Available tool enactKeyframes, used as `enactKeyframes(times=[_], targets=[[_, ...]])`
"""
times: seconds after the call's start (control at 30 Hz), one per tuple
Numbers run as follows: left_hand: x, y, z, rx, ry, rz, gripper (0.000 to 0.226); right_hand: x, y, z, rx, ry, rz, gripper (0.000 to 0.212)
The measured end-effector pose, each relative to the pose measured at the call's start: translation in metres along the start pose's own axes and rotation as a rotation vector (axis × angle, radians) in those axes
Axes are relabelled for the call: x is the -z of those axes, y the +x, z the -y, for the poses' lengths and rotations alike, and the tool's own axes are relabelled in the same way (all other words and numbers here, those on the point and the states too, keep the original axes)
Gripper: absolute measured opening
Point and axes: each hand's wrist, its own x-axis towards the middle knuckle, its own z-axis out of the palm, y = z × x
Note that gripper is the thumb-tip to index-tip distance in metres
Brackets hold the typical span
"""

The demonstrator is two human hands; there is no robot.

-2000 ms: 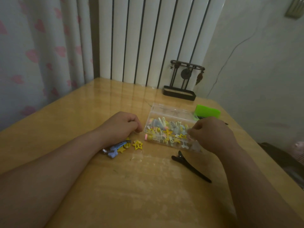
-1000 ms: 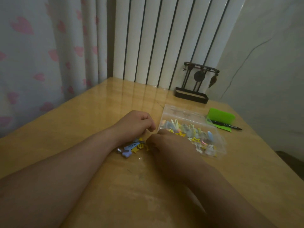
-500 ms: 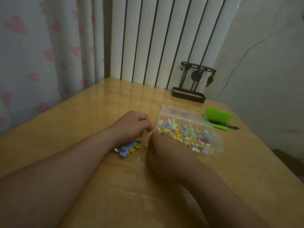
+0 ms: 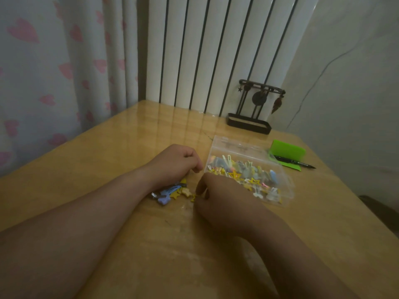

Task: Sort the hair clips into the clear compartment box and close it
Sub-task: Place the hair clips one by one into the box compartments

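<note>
- The clear compartment box [image 4: 288, 187] sits right of centre on the wooden table [image 4: 121, 152]. Its lid [image 4: 237, 146] is tipped back toward the upper part of the frame, so the tray stays reachable from the near side.
- The box already holds a mix of small clips, so the sorting looks well along.
- A small heap of loose hair clips [image 4: 169, 193] lies just left of the box at mid-frame, close enough for short carries.
- The left hand [image 4: 174, 162] rests over the heap's far edge with its fingers curled under, likely corralling the pile. Whether it grips a clip cannot be told.
- The right hand [image 4: 224, 199] lies between heap and box, knuckles up. Thumb and fingertips curl down onto a yellow star clip [image 4: 193, 197] and seem to pinch it, though the hand hides most of the contact.
- A green pad [image 4: 288, 150] and a pen [image 4: 295, 164] lie beyond the box, apart from the work.
</note>
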Motion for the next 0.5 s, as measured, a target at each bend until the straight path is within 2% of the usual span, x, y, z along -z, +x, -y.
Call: enactKeyframes(times=[0.13, 0.27, 0.5], targets=[[0.0, -0.0007, -0.0009, -0.005, 0.003, 0.0, 0.026, 0.002, 0.0014, 0.0025, -0.011, 0.006, 0.036, 0.018], [-0.0008, -0.0005, -0.0005, -0.01, 0.002, -0.007, 0.027, 0.0041, -0.0029, 0.0041, -0.018, -0.005, 0.054, 0.027], [-0.0001, 0.0002, 0.0009, -0.006, -0.006, 0.004, 0.026, 0.0073, -0.0069, 0.0042, 0.057, 0.055, 0.047, 0.017]])
